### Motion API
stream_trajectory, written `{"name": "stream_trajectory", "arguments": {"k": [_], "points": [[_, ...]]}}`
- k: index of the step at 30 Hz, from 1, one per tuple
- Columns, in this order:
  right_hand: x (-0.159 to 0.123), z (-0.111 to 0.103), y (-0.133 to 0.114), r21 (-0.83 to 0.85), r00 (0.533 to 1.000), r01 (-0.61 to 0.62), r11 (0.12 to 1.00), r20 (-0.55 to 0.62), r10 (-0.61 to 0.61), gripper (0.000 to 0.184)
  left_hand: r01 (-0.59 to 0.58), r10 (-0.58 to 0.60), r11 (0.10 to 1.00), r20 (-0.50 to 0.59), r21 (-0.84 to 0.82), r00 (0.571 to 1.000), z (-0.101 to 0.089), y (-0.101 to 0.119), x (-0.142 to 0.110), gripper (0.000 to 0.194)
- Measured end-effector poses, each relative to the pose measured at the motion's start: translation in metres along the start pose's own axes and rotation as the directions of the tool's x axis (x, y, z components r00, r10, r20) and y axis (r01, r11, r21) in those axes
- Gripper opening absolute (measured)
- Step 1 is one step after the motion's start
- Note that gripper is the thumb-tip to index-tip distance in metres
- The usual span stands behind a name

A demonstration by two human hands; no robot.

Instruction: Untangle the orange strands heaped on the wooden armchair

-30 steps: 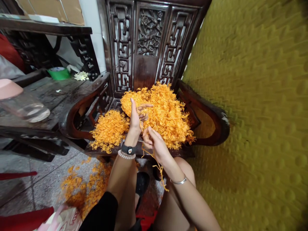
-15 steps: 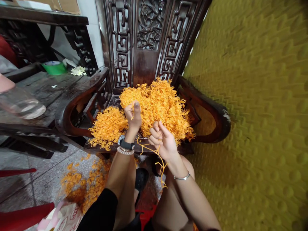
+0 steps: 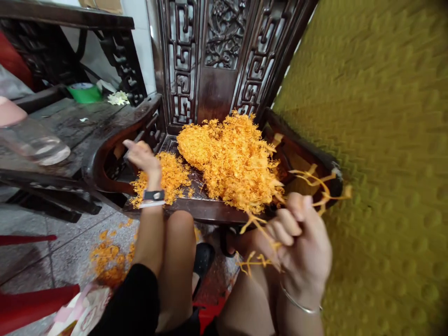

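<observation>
My right hand [image 3: 303, 240], blurred at its edges, is closed round a thin orange branching strand [image 3: 257, 221]. Parts of the strand stick out on both sides of the fist, in front of the chair's right arm. My left hand [image 3: 142, 156] is raised over the chair's left side, above the small orange pile [image 3: 171, 175]. Its fingers look curled in, slightly smeared, and hide whatever they may hold. Between the hands, a bigger heap of orange curly strands [image 3: 234, 163] rests on the seat of a dark carved wooden chair [image 3: 213, 210].
On the dark wooden bench [image 3: 56, 121] at left are a roll of green tape [image 3: 84, 93], pale flowers [image 3: 119, 98] and a clear plastic container [image 3: 38, 144]. Orange bits [image 3: 108, 256] litter the floor near a printed bag [image 3: 80, 310]. A yellow padded surface [image 3: 381, 163] rises on the right.
My hands have moved apart from in front of the heap: the left one to the left, the right one to the right and closer to me, carrying the orange strand.
</observation>
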State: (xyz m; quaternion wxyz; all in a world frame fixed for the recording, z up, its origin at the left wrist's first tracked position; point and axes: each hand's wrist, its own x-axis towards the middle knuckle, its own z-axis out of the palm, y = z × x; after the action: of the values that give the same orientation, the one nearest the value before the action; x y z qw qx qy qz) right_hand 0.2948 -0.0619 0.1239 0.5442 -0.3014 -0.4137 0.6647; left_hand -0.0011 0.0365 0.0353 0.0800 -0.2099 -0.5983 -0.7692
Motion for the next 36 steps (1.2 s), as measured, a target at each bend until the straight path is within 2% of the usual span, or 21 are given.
{"name": "stream_trajectory", "arguments": {"k": [2, 4, 6, 9, 11, 12, 14, 15, 16, 17, 19, 21, 22, 23, 25, 28, 30, 31, 33, 35, 36], "points": [[0.007, -0.017, -0.013, -0.012, 0.999, 0.016, 1.0, -0.034, -0.016, 0.042, -0.01, 0.013, 0.991, -0.026, 0.132, 1.0, -0.022, -0.017, 0.021, 0.059], [0.018, -0.026, -0.014, -0.029, 0.998, -0.065, 0.997, 0.018, 0.065, 0.042, -0.047, 0.021, 0.943, 0.082, 0.331, 0.996, -0.039, -0.03, 0.026, 0.058], [0.026, -0.028, -0.007, -0.027, 0.982, -0.154, 0.988, 0.103, 0.156, 0.044, -0.095, -0.018, 0.868, 0.222, 0.487, 0.975, -0.045, -0.038, 0.02, 0.051], [0.03, -0.026, 0.009, 0.035, 0.949, -0.235, 0.971, 0.224, 0.221, 0.047, -0.156, -0.155, 0.759, 0.407, 0.632, 0.9, -0.036, -0.043, 0.003, 0.032], [0.03, -0.027, 0.014, 0.103, 0.938, -0.253, 0.962, 0.271, 0.217, 0.049, -0.188, -0.224, 0.713, 0.473, 0.675, 0.852, -0.025, -0.041, -0.009, 0.025], [0.03, -0.028, 0.015, 0.133, 0.939, -0.247, 0.96, 0.277, 0.204, 0.049, -0.202, -0.222, 0.724, 0.501, 0.66, 0.837, -0.02, -0.037, -0.014, 0.026], [0.031, -0.031, 0.014, 0.164, 0.95, -0.221, 0.961, 0.26, 0.174, 0.048, -0.183, -0.174, 0.842, 0.576, 0.508, 0.799, -0.011, -0.022, -0.028, 0.03], [0.032, -0.033, 0.013, 0.168, 0.957, -0.204, 0.964, 0.243, 0.16, 0.047, -0.122, -0.154, 0.921, 0.633, 0.37, 0.759, -0.007, -0.009, -0.036, 0.035], [0.034, -0.033, 0.011, 0.168, 0.962, -0.189, 0.968, 0.229, 0.148, 0.046, -0.021, -0.14, 0.977, 0.705, 0.214, 0.695, -0.004, 0.006, -0.045, 0.043], [0.036, -0.034, 0.01, 0.167, 0.966, -0.177, 0.97, 0.22, 0.138, 0.046, 0.112, -0.122, 0.991, 0.78, 0.067, 0.613, 0.0, 0.025, -0.056, 0.052], [0.041, -0.033, 0.008, 0.18, 0.967, -0.166, 0.969, 0.222, 0.124, 0.044, 0.333, -0.038, 0.935, 0.901, -0.121, 0.432, 0.006, 0.064, -0.079, 0.065], [0.045, -0.032, 0.006, 0.213, 0.962, -0.181, 0.96, 0.241, 0.128, 0.041, 0.369, 0.104, 0.899, 0.933, -0.237, 0.345, 0.013, 0.099, -0.099, 0.062], [0.046, -0.032, 0.005, 0.234, 0.96, -0.194, 0.953, 0.245, 0.135, 0.039, 0.342, 0.167, 0.895, 0.926, -0.287, 0.34, 0.015, 0.11, -0.107, 0.057], [0.046, -0.031, 0.005, 0.259, 0.961, -0.202, 0.944, 0.241, 0.14, 0.037, 0.297, 0.214, 0.897, 0.91, -0.327, 0.357, 0.017, 0.116, -0.113, 0.051], [0.045, -0.032, 0.003, 0.303, 0.966, -0.204, 0.931, 0.218, 0.14, 0.036, 0.152, 0.269, 0.92, 0.865, -0.36, 0.423, 0.02, 0.113, -0.116, 0.046], [0.039, -0.03, -0.001, 0.292, 0.936, -0.3, 0.908, 0.273, 0.221, 0.036, -0.078, 0.288, 0.953, 0.801, -0.292, 0.525, 0.021, 0.08, -0.106, 0.052], [0.037, -0.028, -0.004, 0.255, 0.888, -0.401, 0.88, 0.346, 0.304, 0.037, -0.148, 0.281, 0.96, 0.784, -0.239, 0.553, 0.019, 0.056, -0.096, 0.054], [0.037, -0.028, -0.006, 0.244, 0.872, -0.427, 0.871, 0.365, 0.325, 0.038, -0.165, 0.28, 0.96, 0.778, -0.226, 0.562, 0.017, 0.049, -0.092, 0.055], [0.037, -0.029, -0.012, 0.24, 0.875, -0.418, 0.876, 0.366, 0.317, 0.039, -0.203, 0.298, 0.954, 0.772, -0.22, 0.562, 0.01, 0.045, -0.087, 0.053], [0.033, -0.034, -0.02, 0.221, 0.882, -0.394, 0.892, 0.363, 0.3, 0.039, -0.272, 0.349, 0.934, 0.768, -0.233, 0.537, -0.004, 0.058, -0.088, 0.051], [0.029, -0.036, -0.023, 0.207, 0.885, -0.383, 0.9, 0.361, 0.294, 0.038, -0.323, 0.388, 0.914, 0.768, -0.247, 0.51, -0.014, 0.068, -0.091, 0.05]]}}
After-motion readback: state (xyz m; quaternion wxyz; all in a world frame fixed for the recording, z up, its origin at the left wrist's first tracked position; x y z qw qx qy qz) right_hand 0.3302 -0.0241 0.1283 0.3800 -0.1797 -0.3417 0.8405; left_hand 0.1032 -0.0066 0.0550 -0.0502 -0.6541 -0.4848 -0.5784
